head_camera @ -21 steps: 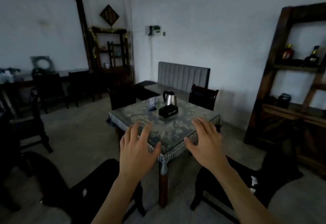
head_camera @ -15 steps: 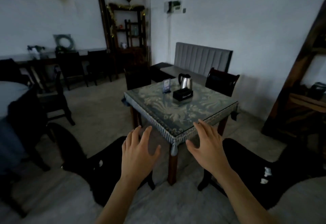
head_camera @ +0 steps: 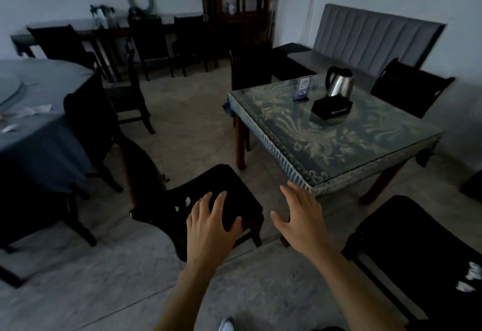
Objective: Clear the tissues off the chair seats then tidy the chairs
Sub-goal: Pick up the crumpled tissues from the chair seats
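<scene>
White tissues sit on left chair seat, toward its back edge, just up-left of left hand. Left hand nearer than right hand. Both fingers spread, empty.

Dim, bluish room, chairs nearly black, soft blur, wide-angle bending at edges, perhaps window-lit.

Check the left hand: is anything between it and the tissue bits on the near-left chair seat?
Nothing visible is in the way. The left hand hovers open above the near-left chair seat, and the white tissue scraps lie just left of its fingertips with only bare dark cushion between. The right hand is off to the side, open.
</scene>
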The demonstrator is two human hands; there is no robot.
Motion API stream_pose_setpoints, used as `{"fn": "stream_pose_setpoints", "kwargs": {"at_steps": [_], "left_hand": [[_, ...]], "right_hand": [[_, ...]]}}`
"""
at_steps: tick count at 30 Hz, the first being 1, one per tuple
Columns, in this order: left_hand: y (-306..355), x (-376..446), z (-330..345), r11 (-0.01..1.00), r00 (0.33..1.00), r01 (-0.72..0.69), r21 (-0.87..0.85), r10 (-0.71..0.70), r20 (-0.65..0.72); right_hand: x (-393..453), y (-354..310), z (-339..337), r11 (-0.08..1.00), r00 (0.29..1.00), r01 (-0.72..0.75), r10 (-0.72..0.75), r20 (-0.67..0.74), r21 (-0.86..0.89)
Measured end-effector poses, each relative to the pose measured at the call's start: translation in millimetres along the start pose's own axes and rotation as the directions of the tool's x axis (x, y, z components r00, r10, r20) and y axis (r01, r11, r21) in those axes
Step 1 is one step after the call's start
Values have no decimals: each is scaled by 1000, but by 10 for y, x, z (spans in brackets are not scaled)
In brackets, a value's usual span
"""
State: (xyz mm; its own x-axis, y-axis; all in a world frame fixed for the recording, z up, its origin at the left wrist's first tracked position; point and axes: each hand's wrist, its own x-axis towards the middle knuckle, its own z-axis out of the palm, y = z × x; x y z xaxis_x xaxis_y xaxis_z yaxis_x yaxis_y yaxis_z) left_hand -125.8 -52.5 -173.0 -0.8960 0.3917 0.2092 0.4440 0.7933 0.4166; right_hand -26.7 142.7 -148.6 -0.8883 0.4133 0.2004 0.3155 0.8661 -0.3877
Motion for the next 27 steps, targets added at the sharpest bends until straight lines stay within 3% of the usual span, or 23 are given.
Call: {"fn": "stream_pose_setpoints", "kwargs": {"at_steps": [8, 19, 23, 27], "left_hand": [[-580, 1011, 99, 994, 995, 100, -38, -99, 13], [-1027, 2002, 201, 956, 959, 276, -98, -281, -35], [-1069, 2399, 312, 924, 922, 369, -99, -377, -82], [-1072, 2767, 516, 864, 857, 491, -109, -502, -115]], "right_hand": [[1181, -426, 514, 999, 993, 39, -40, 110, 11], [2623, -683, 1057, 978, 950, 199, -207, 235, 55], [3255, -677, 1273, 956, 908, 280, -294, 297, 90], [3873, -635, 1510, 921, 822, 351, -389, 415, 167]]}}
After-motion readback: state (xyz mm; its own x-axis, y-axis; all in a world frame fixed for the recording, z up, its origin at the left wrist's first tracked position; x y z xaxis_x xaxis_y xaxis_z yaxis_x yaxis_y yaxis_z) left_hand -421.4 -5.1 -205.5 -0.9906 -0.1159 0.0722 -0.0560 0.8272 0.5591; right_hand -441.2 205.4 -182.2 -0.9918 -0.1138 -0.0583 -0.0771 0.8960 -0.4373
